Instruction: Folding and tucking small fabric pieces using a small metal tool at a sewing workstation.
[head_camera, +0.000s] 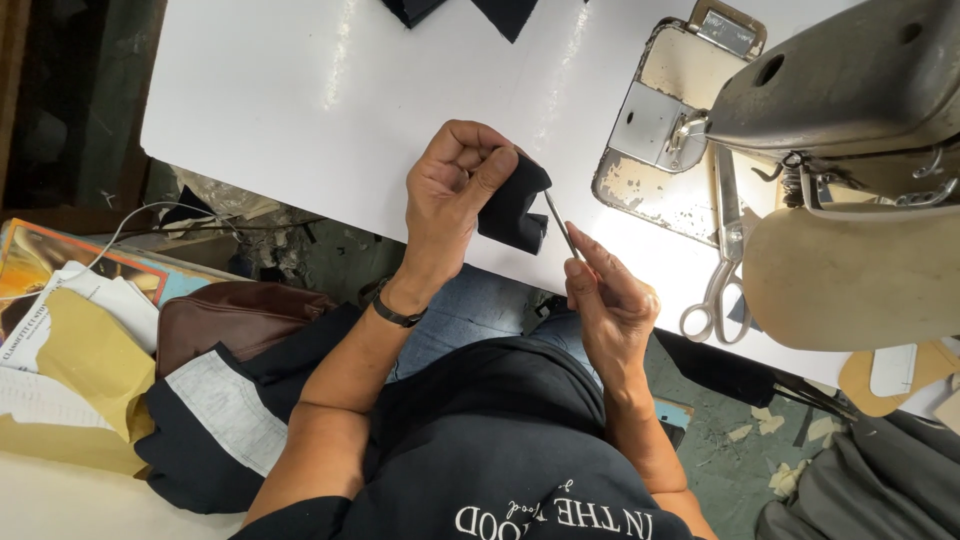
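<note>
My left hand (455, 190) pinches a small folded piece of black fabric (512, 207) between thumb and fingers, just above the near edge of the white table (300, 110). My right hand (610, 295) holds a thin metal tool (560, 222) whose tip pokes into the fabric's right side. A black watch sits on my left wrist. Both hands hover over the table's front edge, close together.
A sewing machine (850, 90) stands at the right with its worn metal bed plate (660, 130); scissors (722, 260) lie beside it. More black fabric pieces (470, 12) lie at the table's far edge. Left of me are a brown bag (230, 315), papers and dark cloth.
</note>
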